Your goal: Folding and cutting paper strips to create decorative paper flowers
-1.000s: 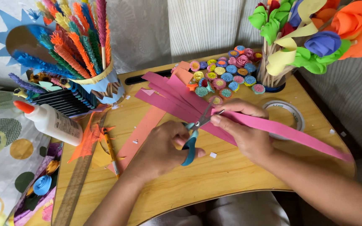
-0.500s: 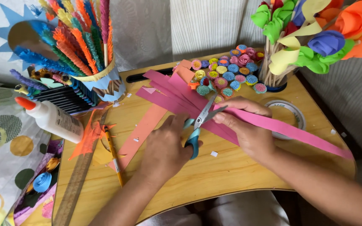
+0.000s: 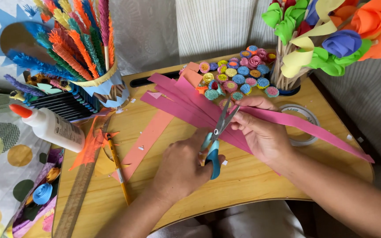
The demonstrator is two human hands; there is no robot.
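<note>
While the left hand (image 3: 184, 165) grips blue-handled scissors (image 3: 217, 136) at frame centre, blades parted over a long pink paper strip (image 3: 305, 128), the right hand (image 3: 261, 132) pinches that strip, fingers closed on it, just beside the blades on the wooden desk (image 3: 243, 180).

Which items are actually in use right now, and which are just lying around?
In use:
left hand
blue-handled metal scissors
right hand
long pink paper strips

Lying about:
white glue bottle with orange cap
wooden ruler
yellow pencil
clear tape roll
</note>
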